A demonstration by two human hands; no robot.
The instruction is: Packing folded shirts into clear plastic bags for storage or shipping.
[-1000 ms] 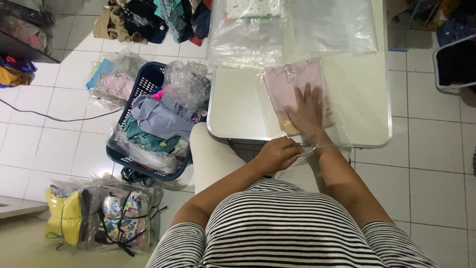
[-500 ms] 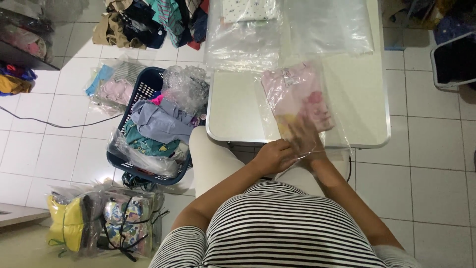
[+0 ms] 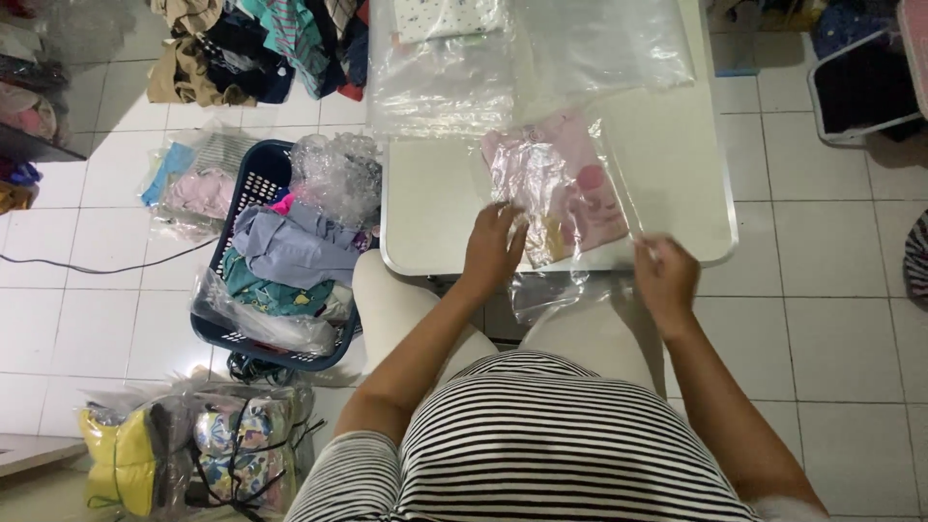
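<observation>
Head view: left hand (image 3: 491, 251) fingers pinch the left side of a clear plastic bag (image 3: 561, 193) holding a folded pink garment (image 3: 570, 184); right hand (image 3: 665, 275) fingers pinch its right corner. It lies at the white table's (image 3: 425, 213) near edge, overhanging slightly.

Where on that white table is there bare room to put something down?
On the table, the bare patch lies left of the bagged pink garment, below the plastic bags. A smaller strip lies right of the garment. The far end is crowded.
</observation>
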